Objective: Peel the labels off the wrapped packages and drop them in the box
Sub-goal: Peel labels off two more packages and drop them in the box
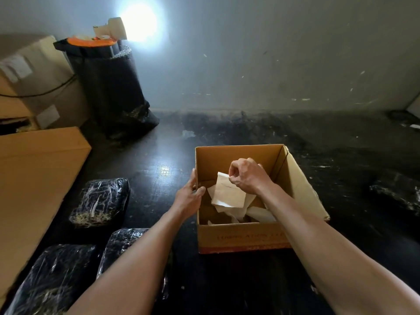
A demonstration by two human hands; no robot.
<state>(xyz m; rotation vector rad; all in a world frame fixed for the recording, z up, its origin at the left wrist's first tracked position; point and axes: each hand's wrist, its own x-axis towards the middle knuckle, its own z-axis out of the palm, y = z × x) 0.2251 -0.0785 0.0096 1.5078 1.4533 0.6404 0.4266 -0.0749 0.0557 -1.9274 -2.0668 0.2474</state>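
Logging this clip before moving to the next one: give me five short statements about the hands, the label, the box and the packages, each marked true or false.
1. The right hand pinches a peeled label over the open cardboard box. True.
2. The left hand is peeling a label off a package. False: it grips the box's left wall at the rim.
3. The box already holds other pieces of label paper. True.
4. The box's top is closed. False: it is open, with the inside showing.
5. The black wrapped packages lie on the floor to the right of the box. False: the clearly visible ones lie to its left.
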